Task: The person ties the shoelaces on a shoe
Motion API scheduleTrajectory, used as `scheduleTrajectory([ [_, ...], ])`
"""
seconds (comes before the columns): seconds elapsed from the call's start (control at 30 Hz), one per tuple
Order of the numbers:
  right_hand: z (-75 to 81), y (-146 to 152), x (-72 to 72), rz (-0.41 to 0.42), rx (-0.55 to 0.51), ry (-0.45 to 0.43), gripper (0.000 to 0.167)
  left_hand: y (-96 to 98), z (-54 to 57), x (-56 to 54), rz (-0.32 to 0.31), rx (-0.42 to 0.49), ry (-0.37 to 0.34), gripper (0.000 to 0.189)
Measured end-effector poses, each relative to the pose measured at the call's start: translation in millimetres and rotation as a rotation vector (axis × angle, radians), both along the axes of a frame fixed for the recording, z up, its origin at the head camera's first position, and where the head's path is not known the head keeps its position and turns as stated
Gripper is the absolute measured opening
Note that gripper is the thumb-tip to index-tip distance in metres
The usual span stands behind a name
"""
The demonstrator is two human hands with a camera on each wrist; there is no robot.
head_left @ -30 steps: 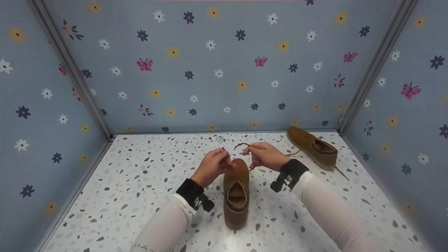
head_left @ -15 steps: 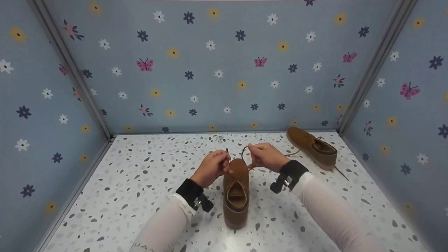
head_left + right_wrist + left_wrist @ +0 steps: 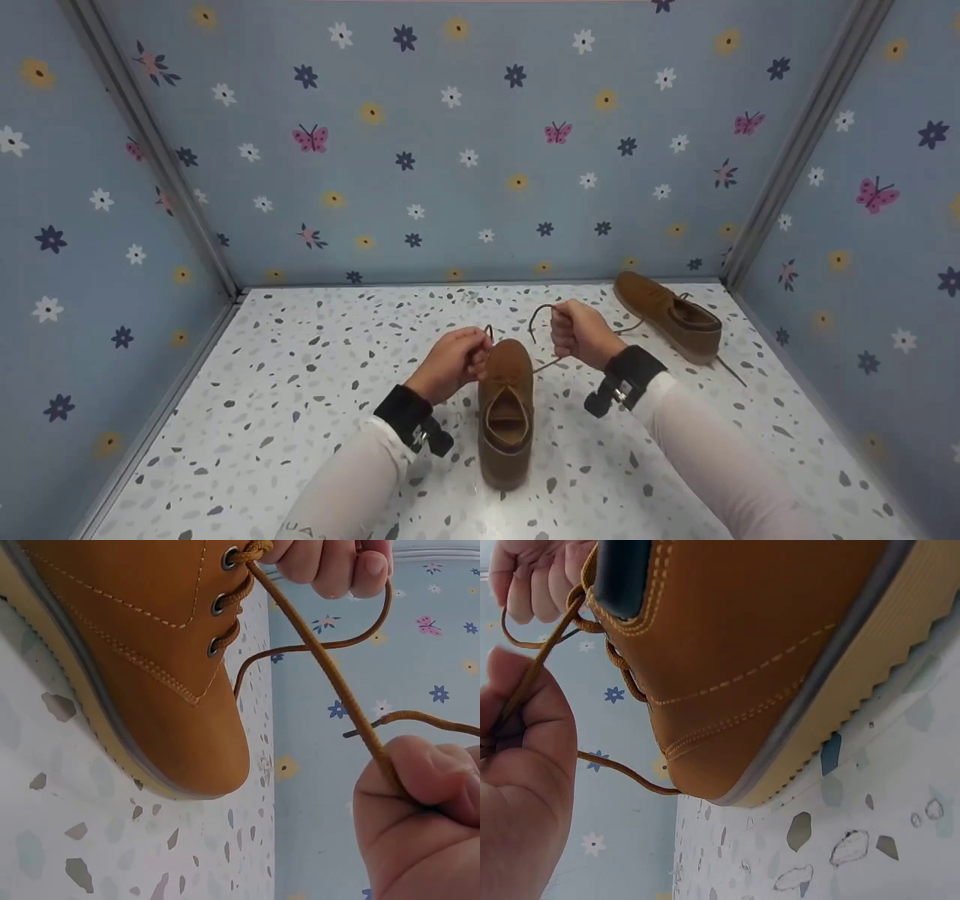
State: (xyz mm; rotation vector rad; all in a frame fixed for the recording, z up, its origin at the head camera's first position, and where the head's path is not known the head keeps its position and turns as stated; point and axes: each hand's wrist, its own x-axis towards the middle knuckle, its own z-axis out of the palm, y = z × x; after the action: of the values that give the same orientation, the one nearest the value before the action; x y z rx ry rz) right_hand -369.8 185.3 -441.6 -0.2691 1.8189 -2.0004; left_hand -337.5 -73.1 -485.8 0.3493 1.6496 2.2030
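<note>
A brown lace-up shoe (image 3: pixel 506 469) stands on the speckled surface, toe pointing away from me. To its left, my left hand (image 3: pixel 448 366) grips one end of the shoelace (image 3: pixel 541 658), which runs from the top eyelets into the curled fingers. My right hand (image 3: pixel 585 334) is off to the right of the toe, fingers curled round the other shoelace end (image 3: pixel 319 652). That lace is stretched straight between shoe and hand in the right wrist view, and its loose tip (image 3: pixel 409 717) sticks out past the fist. The lace crossing at the top eyelets looks knotted or overlapped; I cannot tell which.
A second brown shoe (image 3: pixel 671 319) lies at the back right, its laces trailing on the surface. Blue flowered panels (image 3: pixel 480 150) enclose the back and both sides, with grey metal posts (image 3: pixel 169 176) at the corners.
My right hand has moved right, away from the shoe, and its fingers have curled tighter; the lace behind it is now drawn straight. My left hand has shifted slightly down and left.
</note>
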Motion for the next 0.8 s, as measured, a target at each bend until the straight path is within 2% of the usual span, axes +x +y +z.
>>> scheduleTrajectory([
  [0.17, -5.7, 8.8, -1.4, -0.055, 0.095, 0.046, 0.039, -2.8, -3.9, -0.9, -0.024, -0.005, -0.006, 0.029],
  [0.33, -14.4, 18.5, -1.9, -0.062, 0.151, 0.115, 0.038, -8.1, -9.0, -0.3, -0.034, -0.021, -0.017, 0.030],
  [0.6, -29.0, 28.5, -0.3, -0.062, 0.275, 0.159, 0.040, -16.0, -16.9, 3.3, -0.028, -0.050, -0.046, 0.027],
  [0.8, -39.5, 31.7, -1.4, -0.089, 0.403, 0.215, 0.037, -19.4, -23.0, 4.1, -0.022, -0.081, -0.043, 0.027],
])
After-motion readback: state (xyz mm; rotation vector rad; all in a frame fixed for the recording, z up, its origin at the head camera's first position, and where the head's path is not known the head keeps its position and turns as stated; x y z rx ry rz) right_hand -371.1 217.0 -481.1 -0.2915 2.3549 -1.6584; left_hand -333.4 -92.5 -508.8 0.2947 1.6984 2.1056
